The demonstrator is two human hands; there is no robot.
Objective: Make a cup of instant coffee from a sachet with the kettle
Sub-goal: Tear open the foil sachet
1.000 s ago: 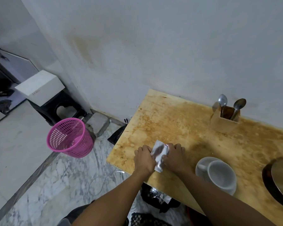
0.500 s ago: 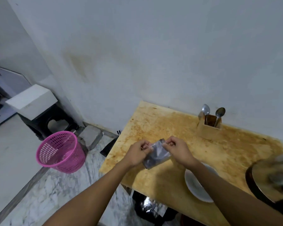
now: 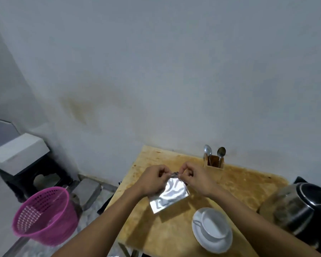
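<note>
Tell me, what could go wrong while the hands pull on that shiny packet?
Both hands, left hand and right hand, pinch the top edge of the silver sachet, held up over the table, not over the cup. If it rips suddenly, powder might spill onto the wood. An elbow swing could also bump the kettle close by.

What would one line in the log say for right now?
step: opening sachet | left hand: pinching top edge | right hand: pinching top edge | cup: empty, on saucer
</note>
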